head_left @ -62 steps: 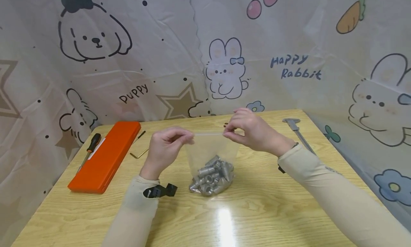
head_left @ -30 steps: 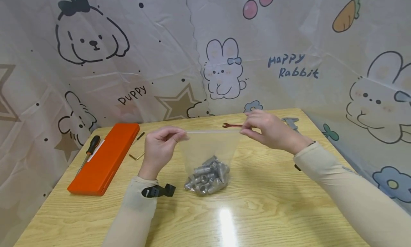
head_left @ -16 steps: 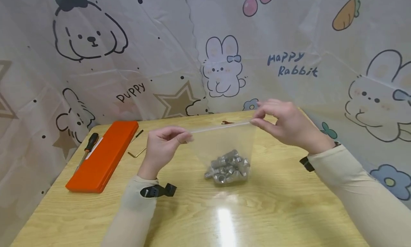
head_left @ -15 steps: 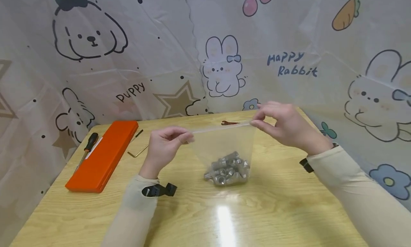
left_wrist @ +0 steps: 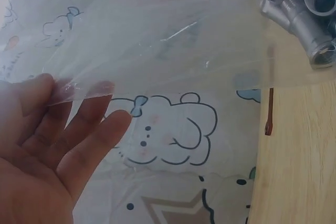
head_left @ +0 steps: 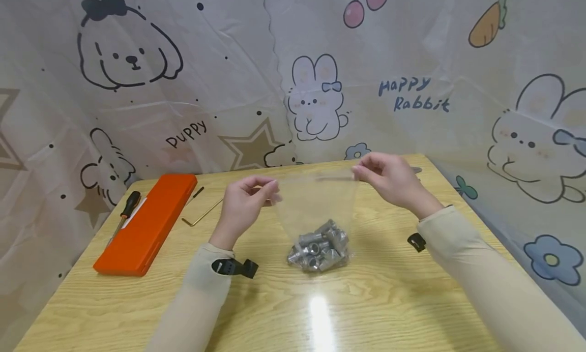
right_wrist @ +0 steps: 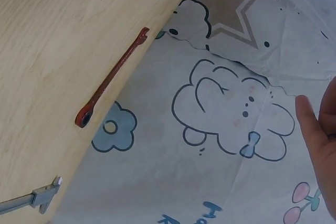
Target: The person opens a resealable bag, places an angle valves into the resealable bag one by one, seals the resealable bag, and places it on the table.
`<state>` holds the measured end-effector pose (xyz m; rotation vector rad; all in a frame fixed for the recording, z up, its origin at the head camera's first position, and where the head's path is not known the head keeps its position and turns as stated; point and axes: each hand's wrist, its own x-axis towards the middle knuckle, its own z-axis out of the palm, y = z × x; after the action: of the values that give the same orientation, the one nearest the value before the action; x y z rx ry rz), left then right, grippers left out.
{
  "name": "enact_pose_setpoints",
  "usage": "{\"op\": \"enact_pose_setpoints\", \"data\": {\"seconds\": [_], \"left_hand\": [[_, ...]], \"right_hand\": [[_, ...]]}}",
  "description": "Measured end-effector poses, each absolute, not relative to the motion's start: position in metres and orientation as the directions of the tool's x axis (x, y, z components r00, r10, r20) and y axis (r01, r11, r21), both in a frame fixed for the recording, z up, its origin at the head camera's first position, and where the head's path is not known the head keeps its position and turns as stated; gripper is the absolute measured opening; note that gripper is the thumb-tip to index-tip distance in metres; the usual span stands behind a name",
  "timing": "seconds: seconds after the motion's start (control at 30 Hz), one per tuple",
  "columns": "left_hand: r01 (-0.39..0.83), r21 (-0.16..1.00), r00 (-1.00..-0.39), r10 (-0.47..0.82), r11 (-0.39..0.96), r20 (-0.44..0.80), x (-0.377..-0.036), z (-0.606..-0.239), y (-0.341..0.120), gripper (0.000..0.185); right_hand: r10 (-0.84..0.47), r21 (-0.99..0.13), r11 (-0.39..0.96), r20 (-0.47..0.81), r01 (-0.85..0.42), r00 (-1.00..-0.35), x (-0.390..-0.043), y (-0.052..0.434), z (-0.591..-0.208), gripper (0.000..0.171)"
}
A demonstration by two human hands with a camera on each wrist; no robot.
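**A:** While you're checking: any readable text?

**B:** Only on the backdrop curtain [head_left: 412, 62], it's reading "Happy Rabbit" and "Puppy". No brand showing on the orange case [head_left: 148, 222] or anything else on the table [head_left: 389, 301].

**A:** Hands?

**B:** L hand [head_left: 244, 204] is pinching the top left corner of the clear zip bag [head_left: 318, 199], thumb vs fingertips, other fingers loosely curled. R hand [head_left: 389, 181] is pinching the top right corner the same way. Bag's hanging between them, approx mid-table, its bottom resting on the wood w/ the metal fittings [head_left: 318, 245] piled inside.

**A:** Other stuff nearby?

**B:** Screwdriver [head_left: 127, 212] is lying just left of the case, hex key [head_left: 201, 215] btw case and L hand. Red wrench [right_wrist: 110, 80] is sitting at the far table edge.
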<state>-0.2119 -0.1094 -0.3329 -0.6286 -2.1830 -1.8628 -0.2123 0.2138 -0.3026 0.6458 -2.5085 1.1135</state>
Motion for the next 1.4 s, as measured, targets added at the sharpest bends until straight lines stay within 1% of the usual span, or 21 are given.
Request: {"op": "enact_pose_setpoints", "data": {"seconds": [0.13,0.27,0.47,0.6,0.67,0.77,0.9,1.03,1.13,1.23,1.33,1.4], "left_hand": [[0.358,0.927,-0.925,0.174,0.110,0.337,-0.227,-0.335,-0.106,0.027],[0.246,0.969,-0.959,0.149,0.025,0.240,-0.242,-0.342,-0.101,0.028],[0.152,0.987,-0.978,0.135,-0.050,0.158,-0.257,-0.352,-0.095,0.030],[0.064,0.996,-0.985,0.154,-0.057,0.072,-0.262,-0.361,-0.093,0.033],[0.026,0.998,-0.986,0.162,-0.056,0.035,-0.263,-0.367,-0.093,0.033],[-0.037,0.998,-0.989,0.143,-0.049,-0.029,-0.269,-0.375,-0.092,0.028],[-0.118,0.993,-0.988,0.099,-0.013,-0.116,-0.288,-0.386,-0.090,0.031],[-0.217,0.975,-0.972,0.088,0.038,-0.220,-0.312,-0.400,-0.091,0.035],[-0.300,0.953,-0.948,0.098,0.039,-0.302,-0.326,-0.412,-0.093,0.034],[-0.356,0.934,-0.928,0.099,0.039,-0.358,-0.335,-0.422,-0.093,0.032],[-0.377,0.925,-0.921,0.081,0.052,-0.380,-0.340,-0.426,-0.092,0.030],[-0.382,0.921,-0.920,0.063,0.072,-0.387,-0.341,-0.427,-0.091,0.029]], "right_hand": [[-0.229,-0.692,0.569,0.385,-0.443,-0.894,-0.225,0.210,-0.307,0.020],[-0.191,-0.798,0.484,0.304,-0.359,-0.933,-0.240,0.207,-0.318,0.026],[-0.207,-0.907,0.353,0.165,-0.231,-0.964,-0.259,0.205,-0.342,0.032],[-0.197,-0.947,0.289,0.081,-0.137,-0.977,-0.267,0.202,-0.351,0.033],[-0.177,-0.953,0.285,0.058,-0.107,-0.983,-0.271,0.201,-0.355,0.032],[-0.133,-0.956,0.288,0.014,-0.052,-0.991,-0.279,0.197,-0.358,0.031],[-0.094,-0.958,0.283,-0.063,0.034,-0.994,-0.295,0.190,-0.363,0.028],[-0.105,-0.947,0.310,-0.127,0.088,-0.986,-0.314,0.185,-0.373,0.028],[-0.123,-0.922,0.372,-0.162,0.106,-0.979,-0.325,0.183,-0.381,0.029],[-0.123,-0.883,0.457,-0.184,0.109,-0.975,-0.334,0.181,-0.388,0.028],[-0.100,-0.843,0.525,-0.200,0.119,-0.975,-0.340,0.180,-0.395,0.026],[-0.078,-0.838,0.524,-0.225,0.152,-0.971,-0.344,0.178,-0.398,0.023]]}}
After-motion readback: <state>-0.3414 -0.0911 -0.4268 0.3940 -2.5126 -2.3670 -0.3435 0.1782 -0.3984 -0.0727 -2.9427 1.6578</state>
